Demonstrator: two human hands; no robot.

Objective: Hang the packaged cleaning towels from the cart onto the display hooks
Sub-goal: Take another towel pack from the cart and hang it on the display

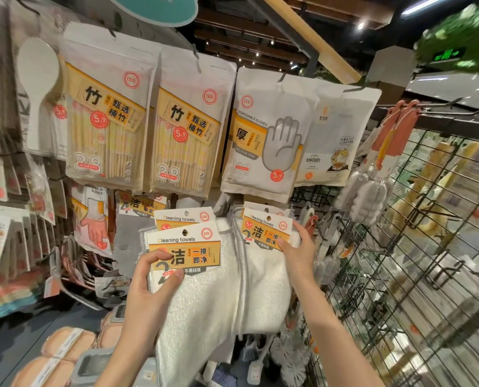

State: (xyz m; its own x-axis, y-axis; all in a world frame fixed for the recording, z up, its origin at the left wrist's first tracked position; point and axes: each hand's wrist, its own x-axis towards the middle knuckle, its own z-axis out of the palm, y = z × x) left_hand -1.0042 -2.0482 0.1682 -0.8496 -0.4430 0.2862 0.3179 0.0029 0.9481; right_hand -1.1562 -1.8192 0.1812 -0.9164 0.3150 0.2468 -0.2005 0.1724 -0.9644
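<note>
the left hand (151,277) pinches the front towel pack (188,247) by its card, hole uppermost, just left of the hung towel pack (266,233), which the right hand (297,247) pinches.

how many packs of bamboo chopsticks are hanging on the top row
2. One bamboo chopstick pack hangs at upper left beside the white rice paddle; the second chopstick pack hangs just right of it, next to the disposable gloves pack. More may hang hidden behind them.
</note>
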